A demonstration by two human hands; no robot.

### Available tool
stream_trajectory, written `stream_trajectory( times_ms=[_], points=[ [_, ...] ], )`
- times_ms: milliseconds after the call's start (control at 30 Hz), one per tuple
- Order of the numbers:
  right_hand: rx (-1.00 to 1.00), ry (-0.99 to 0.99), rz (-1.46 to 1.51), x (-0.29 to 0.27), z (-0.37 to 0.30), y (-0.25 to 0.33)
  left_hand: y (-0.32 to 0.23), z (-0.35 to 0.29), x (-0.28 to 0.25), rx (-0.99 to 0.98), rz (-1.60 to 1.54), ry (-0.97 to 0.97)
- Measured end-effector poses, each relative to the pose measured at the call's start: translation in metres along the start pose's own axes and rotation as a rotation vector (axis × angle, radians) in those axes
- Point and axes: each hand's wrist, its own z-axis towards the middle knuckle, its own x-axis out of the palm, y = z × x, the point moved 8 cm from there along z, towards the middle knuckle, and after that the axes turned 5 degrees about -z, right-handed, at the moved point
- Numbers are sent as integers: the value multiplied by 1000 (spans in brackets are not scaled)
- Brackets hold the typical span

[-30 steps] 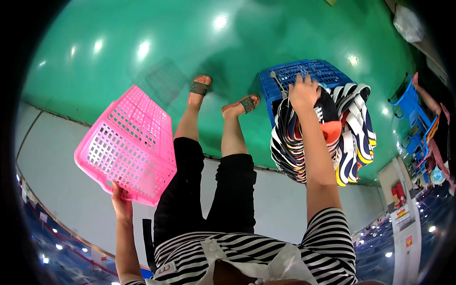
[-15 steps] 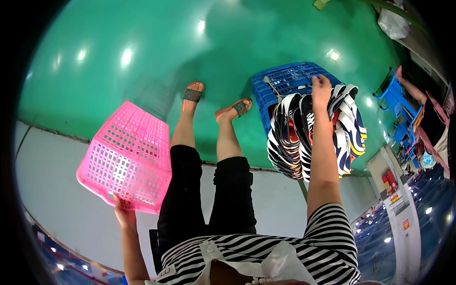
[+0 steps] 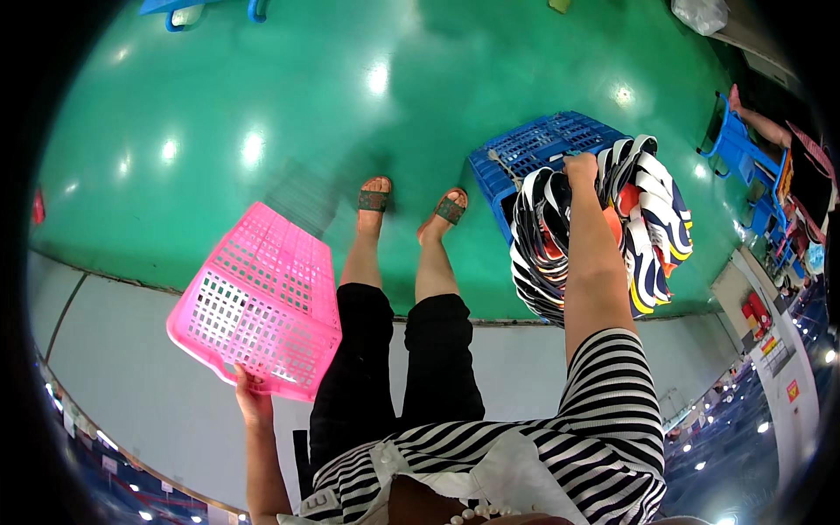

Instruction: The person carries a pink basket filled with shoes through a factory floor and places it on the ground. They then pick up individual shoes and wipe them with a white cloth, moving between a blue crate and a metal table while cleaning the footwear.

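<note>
My left hand (image 3: 252, 389) grips the near rim of a pink plastic basket (image 3: 276, 289), with fingers at its handle slot. The basket is tilted at my left side, its perforated wall and bottom showing. My right arm reaches out to a blue plastic basket (image 3: 547, 140) on my right. My right hand (image 3: 580, 166) is closed at its rim, among the stacked goods; the fingertips are hidden. Thick stacks of shoe uppers (image 3: 652, 206) in black, white, navy and orange fill the blue basket and bulge over its near side. My forearm covers part of them.
Green glossy floor (image 3: 289, 87) meets a grey wall panel (image 3: 131, 328) behind my legs. A blue chair (image 3: 739, 140) stands at the right, where another person's arm (image 3: 761, 122) shows. Blue furniture legs (image 3: 210, 10) enter at the upper left. A white plastic bag (image 3: 700, 13) lies upper right.
My right hand has gone from spread fingers over the uppers to a closed grip at the blue basket's rim. The surroundings have shifted in view; the pink basket stays in my left hand.
</note>
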Motion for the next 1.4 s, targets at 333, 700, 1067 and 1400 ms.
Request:
stream_trajectory(
  times_ms=[333, 700, 1067, 1400],
  points=[
    [-298, 122, -487, -29, -67, 85, 3, -23, 45, 43, 79, -195],
    [-818, -250, 625, -165, -278, 4, -39, 32, 99, 254, 344, 34],
    [-160, 29, 867, -119, -366, -204, -109, 68, 318, 446, 641, 53],
    [-144, 206, 1536, -237, -301, -270, -46, 157, 600, 535, 709, 197]
  ],
)
